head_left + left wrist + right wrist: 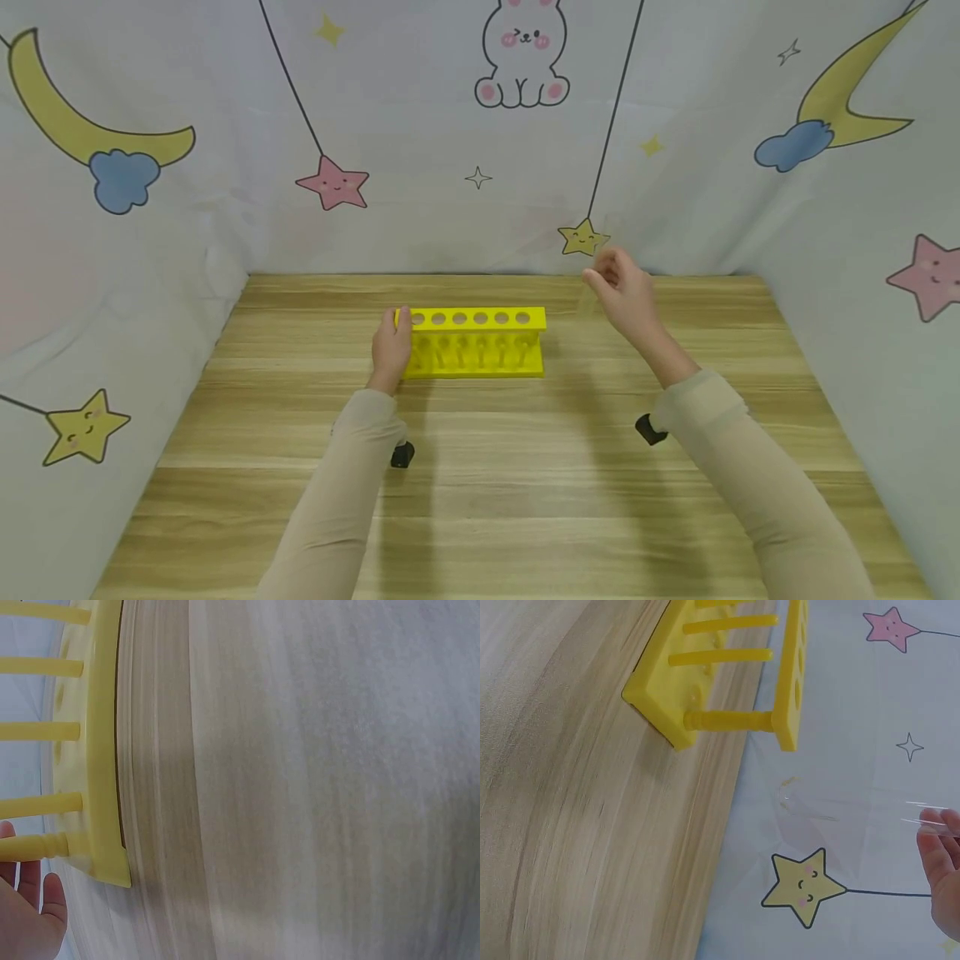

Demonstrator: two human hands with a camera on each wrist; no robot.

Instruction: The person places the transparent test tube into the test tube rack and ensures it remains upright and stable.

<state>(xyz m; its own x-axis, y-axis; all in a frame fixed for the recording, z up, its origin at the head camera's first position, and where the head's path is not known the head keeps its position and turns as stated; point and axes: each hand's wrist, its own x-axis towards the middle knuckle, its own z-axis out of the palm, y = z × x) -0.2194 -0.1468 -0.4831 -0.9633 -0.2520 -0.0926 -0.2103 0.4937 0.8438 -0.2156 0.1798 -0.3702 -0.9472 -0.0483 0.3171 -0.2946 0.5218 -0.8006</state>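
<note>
A yellow test tube rack stands upright on the wooden table, with a row of round holes along its top and pegs rising from its base. My left hand grips the rack's left end. The left wrist view shows the fingers around its end post. To the right of the rack, my right hand is raised and pinches a clear test tube near its upper end. The right wrist view shows the clear test tube with its rounded bottom pointing down, apart from the rack.
The wood-grain table reaches back to a white cloth backdrop printed with stars, moons and a rabbit. Cloth also hangs along the left and right sides. A small black piece sits by the left wrist, and another black piece by the right.
</note>
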